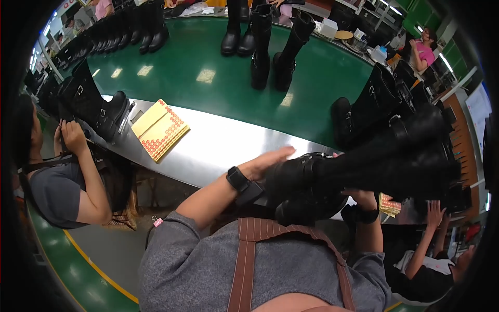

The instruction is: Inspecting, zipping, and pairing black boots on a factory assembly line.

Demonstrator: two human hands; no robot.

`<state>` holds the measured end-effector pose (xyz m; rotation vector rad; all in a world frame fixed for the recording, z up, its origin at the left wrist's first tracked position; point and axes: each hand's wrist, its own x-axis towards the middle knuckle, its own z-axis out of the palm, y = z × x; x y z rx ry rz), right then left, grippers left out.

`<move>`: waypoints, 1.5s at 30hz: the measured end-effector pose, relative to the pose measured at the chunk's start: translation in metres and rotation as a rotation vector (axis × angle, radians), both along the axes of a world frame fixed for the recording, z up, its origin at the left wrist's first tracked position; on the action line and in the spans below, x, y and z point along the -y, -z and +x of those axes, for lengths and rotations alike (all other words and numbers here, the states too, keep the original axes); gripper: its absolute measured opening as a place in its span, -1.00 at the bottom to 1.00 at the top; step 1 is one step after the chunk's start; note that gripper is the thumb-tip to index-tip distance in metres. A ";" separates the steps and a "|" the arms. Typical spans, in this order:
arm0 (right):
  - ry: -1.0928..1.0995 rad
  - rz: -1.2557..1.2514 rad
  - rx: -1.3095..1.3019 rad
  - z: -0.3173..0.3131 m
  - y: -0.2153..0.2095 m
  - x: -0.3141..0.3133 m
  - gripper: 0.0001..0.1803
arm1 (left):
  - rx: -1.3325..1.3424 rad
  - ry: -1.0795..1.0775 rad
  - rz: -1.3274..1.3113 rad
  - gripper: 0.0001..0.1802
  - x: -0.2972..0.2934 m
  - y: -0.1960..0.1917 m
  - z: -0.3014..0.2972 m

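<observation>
A pair of tall black boots point(382, 164) lies sideways across the front of my body, feet to the left and shafts reaching to the right. Straps and buckles cross the ankles. My right hand point(358, 196) grips the boots from behind and below, largely hidden by them; a fingertip shows above the upper boot. Fingers stretched out, my left hand point(270, 160) lies against the foot of the upper boot, and its thumb side is partly hidden.
A steel ledge point(218, 156) borders a green conveyor belt point(182, 62) carrying several black boots point(285, 52). A yellow sticker sheet with red dots point(161, 130) and a pen point(126, 117) lie left on the ledge. More boots point(364, 106) stand right. Co-workers sit on both sides.
</observation>
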<state>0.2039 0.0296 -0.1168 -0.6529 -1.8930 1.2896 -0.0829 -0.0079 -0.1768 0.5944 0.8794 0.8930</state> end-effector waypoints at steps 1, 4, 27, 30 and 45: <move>0.009 0.094 0.065 -0.005 -0.002 0.005 -0.47 | 0.022 -0.103 0.158 -0.10 -0.004 -0.008 -0.011; 0.106 0.233 0.312 -0.034 -0.007 0.011 -0.46 | -0.192 -0.149 0.824 0.23 -0.001 -0.031 -0.021; -0.168 0.525 0.884 -0.060 -0.209 -0.008 -0.56 | -0.269 -0.258 0.744 0.00 -0.017 -0.039 0.013; -0.008 0.532 0.846 -0.065 -0.207 -0.025 -0.53 | -0.116 -0.586 0.870 -0.16 -0.036 -0.022 -0.015; 0.621 0.503 0.842 -0.166 -0.222 -0.246 -0.53 | -0.204 -0.961 0.341 -0.55 -0.056 0.056 -0.100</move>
